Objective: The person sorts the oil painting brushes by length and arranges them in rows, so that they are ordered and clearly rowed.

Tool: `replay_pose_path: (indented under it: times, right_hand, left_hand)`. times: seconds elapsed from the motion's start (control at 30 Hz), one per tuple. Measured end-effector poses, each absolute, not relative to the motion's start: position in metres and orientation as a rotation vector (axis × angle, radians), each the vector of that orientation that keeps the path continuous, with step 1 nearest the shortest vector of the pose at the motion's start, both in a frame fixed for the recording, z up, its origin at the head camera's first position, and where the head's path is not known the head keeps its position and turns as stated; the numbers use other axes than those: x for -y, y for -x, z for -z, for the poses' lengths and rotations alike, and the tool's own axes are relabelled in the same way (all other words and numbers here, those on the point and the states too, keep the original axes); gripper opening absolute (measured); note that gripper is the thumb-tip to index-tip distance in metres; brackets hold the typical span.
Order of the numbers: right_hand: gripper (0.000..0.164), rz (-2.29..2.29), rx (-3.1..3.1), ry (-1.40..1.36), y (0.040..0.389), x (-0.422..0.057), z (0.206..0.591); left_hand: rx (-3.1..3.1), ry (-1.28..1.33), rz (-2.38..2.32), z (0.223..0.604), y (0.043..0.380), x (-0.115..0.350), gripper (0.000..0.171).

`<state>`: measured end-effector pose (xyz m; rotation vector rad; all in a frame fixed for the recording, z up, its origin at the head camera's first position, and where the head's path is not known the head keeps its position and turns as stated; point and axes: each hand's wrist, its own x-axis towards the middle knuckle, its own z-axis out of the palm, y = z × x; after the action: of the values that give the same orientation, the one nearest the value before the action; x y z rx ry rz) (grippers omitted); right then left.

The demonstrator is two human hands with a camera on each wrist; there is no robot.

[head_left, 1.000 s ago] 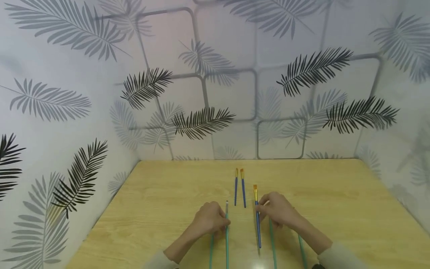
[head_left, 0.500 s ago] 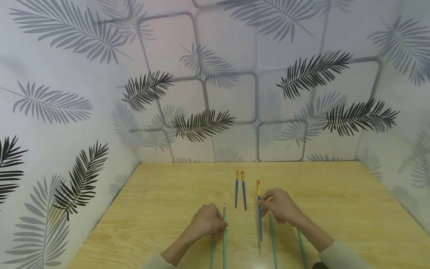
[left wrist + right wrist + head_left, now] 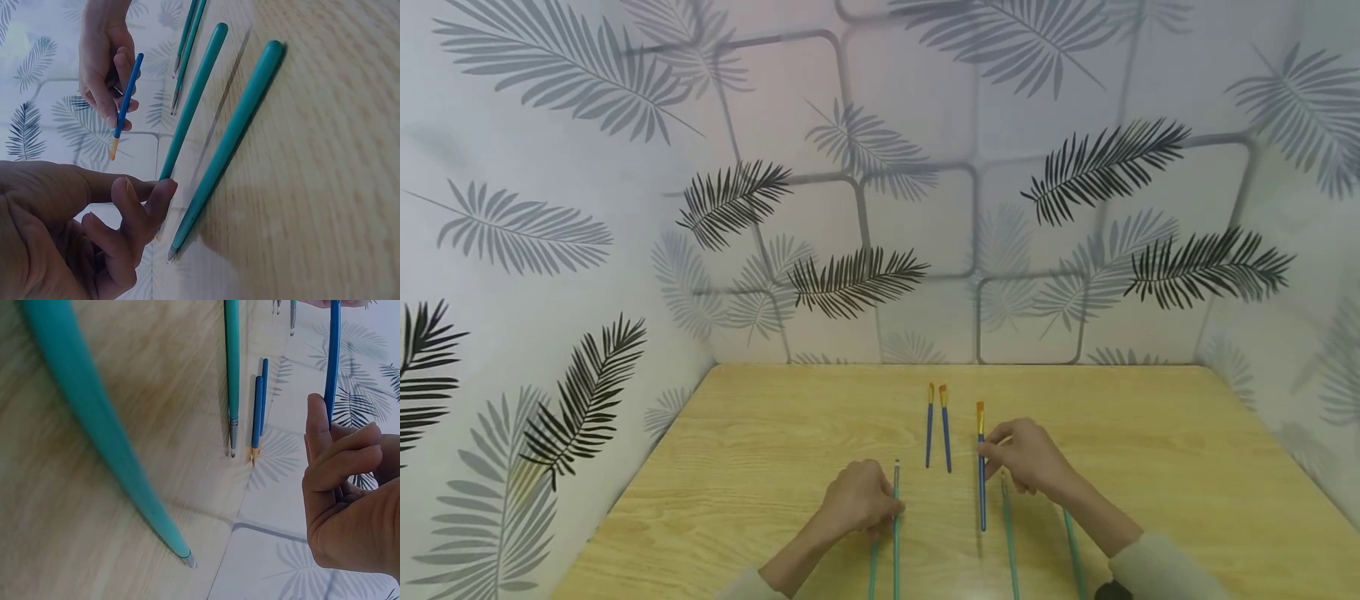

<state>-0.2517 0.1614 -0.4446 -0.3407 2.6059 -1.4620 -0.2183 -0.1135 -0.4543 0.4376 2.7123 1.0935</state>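
Observation:
Between thumb and fingers, my left hand pinches a green paintbrush, raised off the table with its metal ferrule pointing away. Beneath that hand a second green paintbrush lies on the wood. My right hand pinches a blue paintbrush by its upper handle, its orange bristles uppermost and its handle end above the table. Two more green paintbrushes lie by the right hand: one just left of the wrist, the other under the forearm. In the right wrist view, the fingertips on the blue handle are partly hidden.
Two smaller blue paintbrushes, one on the left and one on the right, lie side by side farther back on the wooden table. A leaf-patterned wall covering rises behind the table and at both sides.
My right hand has shifted slightly right and away with the blue paintbrush, which now stands straighter. My left hand has drifted a little left with the green paintbrush.

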Motion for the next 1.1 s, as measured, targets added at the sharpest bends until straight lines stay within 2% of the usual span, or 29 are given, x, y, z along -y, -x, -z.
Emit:
replay_pose_path:
  times: [0.43,0.7,1.1]
  right_hand:
    - [0.022,1.472,-2.634,0.259,0.266,-0.162,0.445]
    - [0.024,1.511,-2.623,0.279,0.279,-0.159,0.444]
    - [0.022,1.498,-2.638,0.231,0.292,-0.161,0.457]
  left_hand:
    - [-2.719,-0.442,-1.086,0.453,0.218,0.115,0.023]
    - [-2.772,-0.485,-1.032,0.458,0.228,0.115,0.026]
    - [-2.763,-0.391,-0.997,0.467,0.222,0.111,0.033]
